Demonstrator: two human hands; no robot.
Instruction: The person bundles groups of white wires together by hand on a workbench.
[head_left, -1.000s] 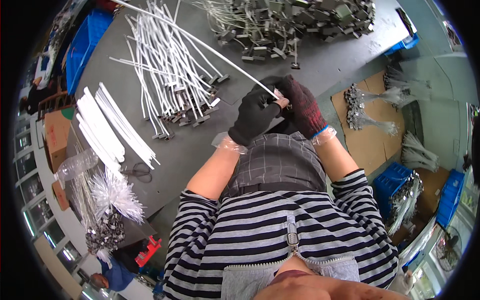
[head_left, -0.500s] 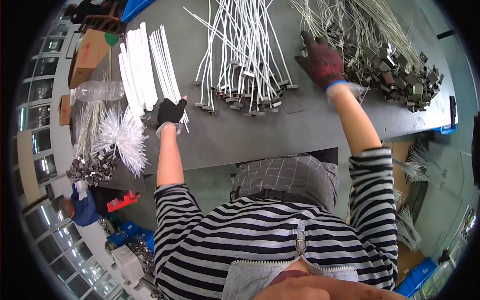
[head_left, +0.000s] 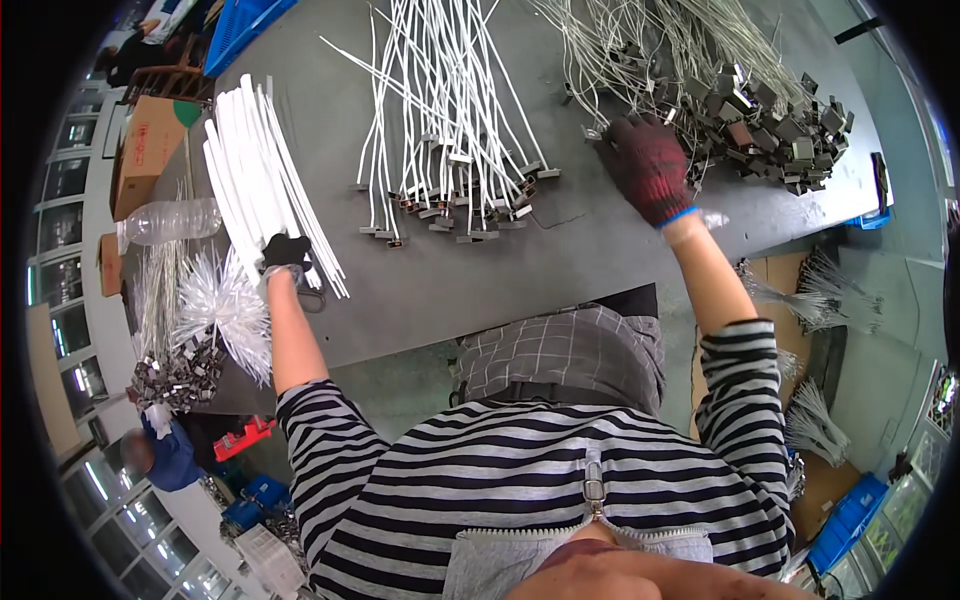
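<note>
And here we are at the grey, flat-topped worktop, both arms spread wide! Over on the left, the black-gloved left hand lies across the near ends of a bundle of long, slender white tubes; its fingers are bent, but whether they pinch one, I cannot tell. Away to the right, the dark red-and-black knit-gloved right hand reaches to the near edge of a heap of thin silvery wires with dark grey boxy metal ends. A small metal end sits right at its fingertips, but the grip is hidden from above.

Between them, white-covered strands with grey metal end pieces fan out, touched by neither hand. This looks like the picking-up step, one part from each side. From here, the move seems to call for a fine pinch: a single tube parted from its neighbours, a single wire eased out without dragging the tangle along.
</note>
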